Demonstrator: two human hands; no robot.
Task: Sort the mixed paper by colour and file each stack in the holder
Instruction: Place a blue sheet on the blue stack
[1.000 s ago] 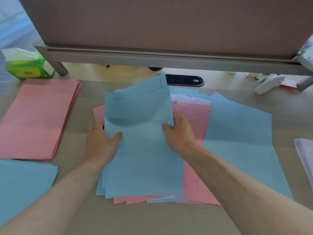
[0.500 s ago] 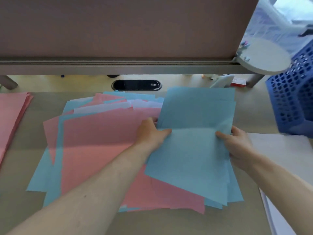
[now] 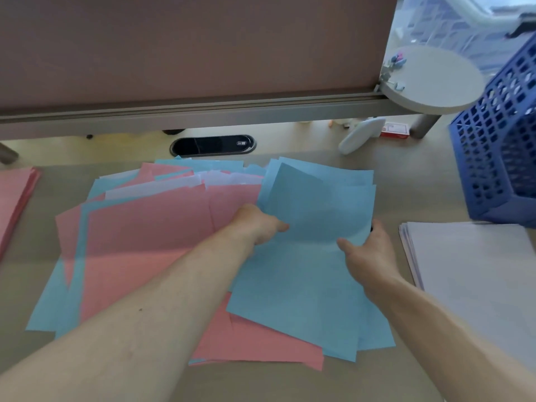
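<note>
A bundle of blue sheets (image 3: 313,265) lies fanned on the right part of the mixed pile (image 3: 139,242), about midway between the desk's left and right edges, its far corners lifted and slightly curled. The left hand (image 3: 258,224) grips the bundle's left edge, thumb on top and the fingers hidden beneath the paper; the right hand (image 3: 368,252) holds the right edge, thumb laid across the top sheet and the fingers curled at the paper's side. The pile under and to the left is loose pink, blue and white sheets, overlapping and skewed. A pink stack (image 3: 14,204) sits at the desk's left edge, and a white stack (image 3: 470,271) lies near the right edge, just beside the blue bundle. Beyond the white stack, at the far right corner, stands the blue perforated holder (image 3: 499,152). Along the desk's (image 3: 261,381) far edge are a black oval cable port (image 3: 213,145), a white handheld device (image 3: 359,134) and a small red-and-white box (image 3: 396,131), all under a brown partition panel (image 3: 188,47).
</note>
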